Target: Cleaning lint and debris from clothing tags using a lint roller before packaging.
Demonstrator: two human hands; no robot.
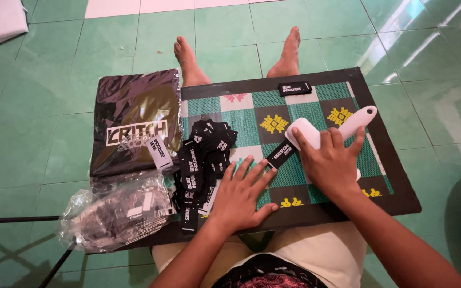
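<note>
Right hand [331,162] wraps a white plastic handled tool [342,128], fingers closed over its middle; the head presses 1 black woven label strip [280,153] on the green patterned mat [316,101]. Tool's underside hidden, possibly a small iron. Left hand [239,196] lies flat, open, fingertips touching the strip's near end. Heap of black labels [204,160] beside it; crinkled clear bag [116,210] contents indistinct.

Light was bright, even daylight. Glare streaked the glossy green floor tiles [401,48] at top right, plus sheen on the plastic bag [116,213]. Shadows soft. Focus sharp mid-frame; wide-angle bending at edges.
</note>
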